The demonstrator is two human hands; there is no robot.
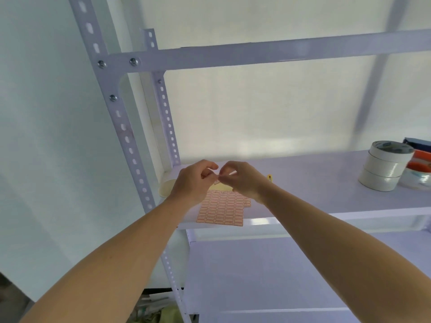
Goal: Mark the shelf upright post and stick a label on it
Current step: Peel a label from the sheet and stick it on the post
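Observation:
The white slotted upright post [121,117] of the shelf rises at the left, with faint reddish marks near its middle. A sheet of orange-bordered labels [221,209] lies on the shelf board [303,183] near its front edge. Above the sheet my left hand [196,180] and my right hand [242,180] meet fingertip to fingertip. Between them they pinch one small label [217,182]. Both hands hover to the right of the post, apart from it.
Stacked rolls of white tape [384,169] stand at the right of the shelf board, with orange and blue items [419,157] behind them. A cream roll [166,187] sits by the post. A horizontal rail [256,54] crosses above. A lower shelf lies below.

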